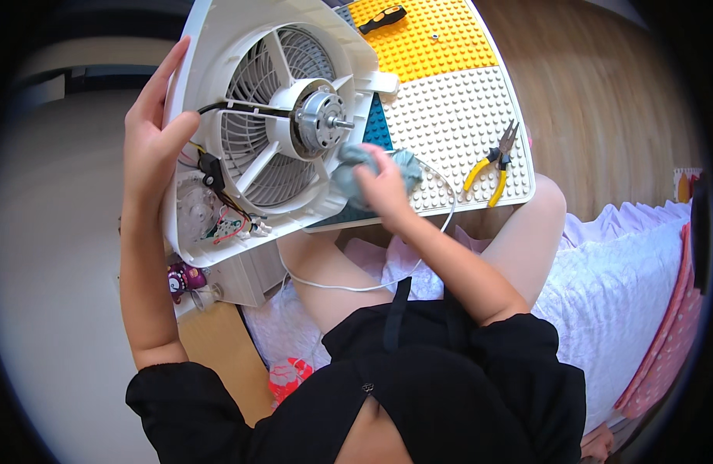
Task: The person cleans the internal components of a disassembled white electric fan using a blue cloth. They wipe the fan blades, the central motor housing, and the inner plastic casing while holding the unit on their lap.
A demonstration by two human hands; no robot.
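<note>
A white fan housing (217,46) stands tilted on a studded board (457,116), its grille, grey motor (319,120) and shaft facing me. My left hand (151,143) grips the housing's left edge, thumb near the black cable and a small circuit board (229,226). My right hand (383,185) presses a grey-blue cloth (348,174) against the housing's lower right rim, just below the motor.
Yellow-handled pliers (492,162) lie on the board's white right part. A black and orange screwdriver (381,18) rests on its yellow far part. A white cord (333,286) loops over my knees. White bedding (627,278) is at the right, wooden floor beyond.
</note>
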